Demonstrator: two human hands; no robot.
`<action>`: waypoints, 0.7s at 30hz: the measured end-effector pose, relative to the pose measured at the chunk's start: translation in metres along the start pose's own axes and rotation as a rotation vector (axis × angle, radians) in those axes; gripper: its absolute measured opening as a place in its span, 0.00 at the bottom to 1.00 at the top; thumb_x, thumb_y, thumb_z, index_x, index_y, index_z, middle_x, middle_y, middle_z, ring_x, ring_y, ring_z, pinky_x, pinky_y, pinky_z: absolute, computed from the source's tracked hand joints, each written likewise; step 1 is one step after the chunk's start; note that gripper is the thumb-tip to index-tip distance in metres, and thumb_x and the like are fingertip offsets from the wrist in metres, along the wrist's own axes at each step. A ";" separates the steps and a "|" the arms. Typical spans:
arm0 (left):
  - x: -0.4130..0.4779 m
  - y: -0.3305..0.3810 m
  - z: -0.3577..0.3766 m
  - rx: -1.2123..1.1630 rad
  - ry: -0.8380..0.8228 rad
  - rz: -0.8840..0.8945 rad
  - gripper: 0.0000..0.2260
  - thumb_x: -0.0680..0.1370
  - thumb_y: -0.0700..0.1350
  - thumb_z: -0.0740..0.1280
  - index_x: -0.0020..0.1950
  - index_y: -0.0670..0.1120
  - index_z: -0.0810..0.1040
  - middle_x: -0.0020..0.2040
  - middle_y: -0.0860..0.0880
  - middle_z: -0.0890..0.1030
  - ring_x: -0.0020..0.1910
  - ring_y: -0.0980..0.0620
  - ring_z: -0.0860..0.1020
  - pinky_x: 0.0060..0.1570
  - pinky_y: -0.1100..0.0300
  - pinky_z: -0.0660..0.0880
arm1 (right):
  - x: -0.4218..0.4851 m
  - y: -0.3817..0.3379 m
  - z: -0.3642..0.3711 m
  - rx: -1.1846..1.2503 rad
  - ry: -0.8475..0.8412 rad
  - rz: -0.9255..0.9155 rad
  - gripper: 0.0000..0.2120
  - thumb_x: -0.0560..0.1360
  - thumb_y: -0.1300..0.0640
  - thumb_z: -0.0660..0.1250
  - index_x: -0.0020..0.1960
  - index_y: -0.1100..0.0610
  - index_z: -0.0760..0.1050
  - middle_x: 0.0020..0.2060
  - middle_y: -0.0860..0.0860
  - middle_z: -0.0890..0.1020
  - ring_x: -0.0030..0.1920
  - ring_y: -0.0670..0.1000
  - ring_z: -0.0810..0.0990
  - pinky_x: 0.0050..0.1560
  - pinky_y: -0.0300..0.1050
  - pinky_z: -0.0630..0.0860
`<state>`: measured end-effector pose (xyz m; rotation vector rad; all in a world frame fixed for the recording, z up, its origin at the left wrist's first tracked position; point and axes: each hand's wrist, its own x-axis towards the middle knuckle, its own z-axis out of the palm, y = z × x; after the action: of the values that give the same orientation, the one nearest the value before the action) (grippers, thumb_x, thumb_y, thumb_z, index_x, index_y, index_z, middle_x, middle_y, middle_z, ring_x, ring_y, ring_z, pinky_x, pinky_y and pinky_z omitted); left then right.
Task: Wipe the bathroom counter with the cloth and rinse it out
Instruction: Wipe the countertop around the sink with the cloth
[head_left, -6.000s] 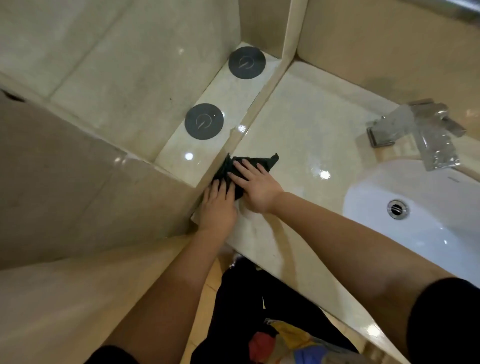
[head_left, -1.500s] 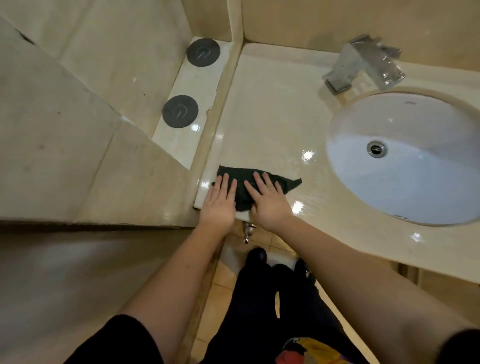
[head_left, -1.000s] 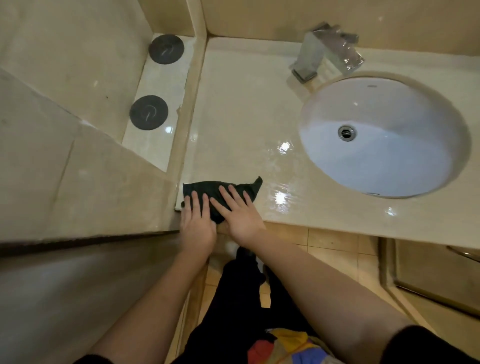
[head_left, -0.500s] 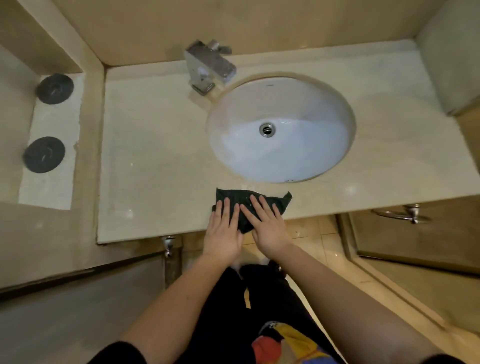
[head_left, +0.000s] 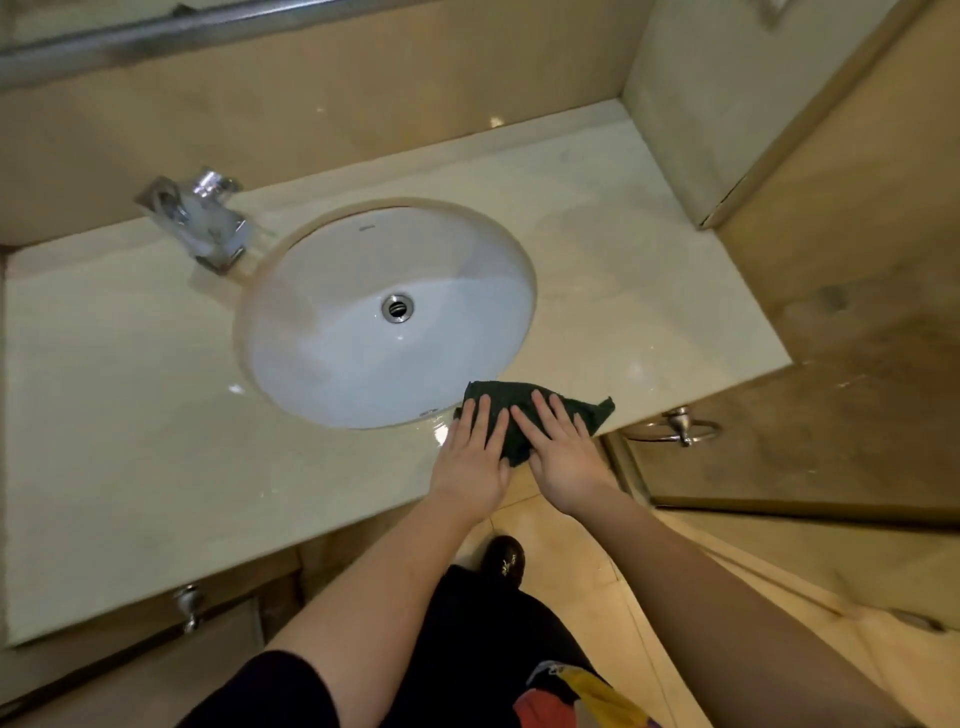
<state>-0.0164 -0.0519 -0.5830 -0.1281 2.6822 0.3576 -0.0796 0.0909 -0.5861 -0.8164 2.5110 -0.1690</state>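
A dark green cloth (head_left: 582, 408) lies flat on the front strip of the cream marble counter (head_left: 130, 415), just right of the sink's near rim. My left hand (head_left: 475, 457) and my right hand (head_left: 563, 449) press down on it side by side, palms flat and fingers spread, covering its near half. The cloth's right tip pokes out toward the counter's front edge. The white oval sink (head_left: 384, 317) with its metal drain (head_left: 397, 306) sits just beyond the cloth. A chrome tap (head_left: 195, 218) stands at the sink's back left.
A tiled wall corner (head_left: 701, 104) closes the counter on the right. Cabinet doors with metal handles (head_left: 680, 426) hang below the counter. My dark trousers and shoe (head_left: 504, 558) stand on the tiled floor. Wet sheen shows on the counter near the sink.
Both hands have slid the cloth rightward along the counter's front edge, from the left corner past the front of the sink. The view has followed to the right.
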 end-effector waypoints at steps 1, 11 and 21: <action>0.007 0.005 -0.002 0.009 -0.001 0.015 0.29 0.82 0.51 0.51 0.78 0.47 0.40 0.78 0.42 0.39 0.77 0.44 0.38 0.74 0.52 0.38 | 0.002 0.006 -0.003 0.011 0.005 0.010 0.30 0.81 0.55 0.53 0.78 0.47 0.43 0.77 0.51 0.41 0.77 0.53 0.38 0.74 0.53 0.38; 0.089 0.026 -0.034 0.070 -0.026 0.136 0.29 0.82 0.50 0.48 0.77 0.45 0.36 0.78 0.46 0.36 0.76 0.49 0.35 0.75 0.52 0.38 | 0.050 0.046 -0.031 0.015 0.045 0.164 0.31 0.81 0.51 0.51 0.78 0.47 0.39 0.77 0.51 0.37 0.77 0.53 0.37 0.74 0.53 0.38; 0.204 0.022 -0.088 0.181 -0.024 0.317 0.28 0.83 0.51 0.47 0.78 0.44 0.39 0.78 0.46 0.39 0.77 0.49 0.38 0.76 0.53 0.38 | 0.129 0.083 -0.083 0.080 0.040 0.338 0.31 0.81 0.48 0.50 0.77 0.47 0.36 0.76 0.50 0.35 0.76 0.53 0.34 0.76 0.55 0.39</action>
<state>-0.2390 -0.0610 -0.5879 0.3569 2.6946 0.2060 -0.2540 0.0808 -0.5887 -0.3513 2.6159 -0.1698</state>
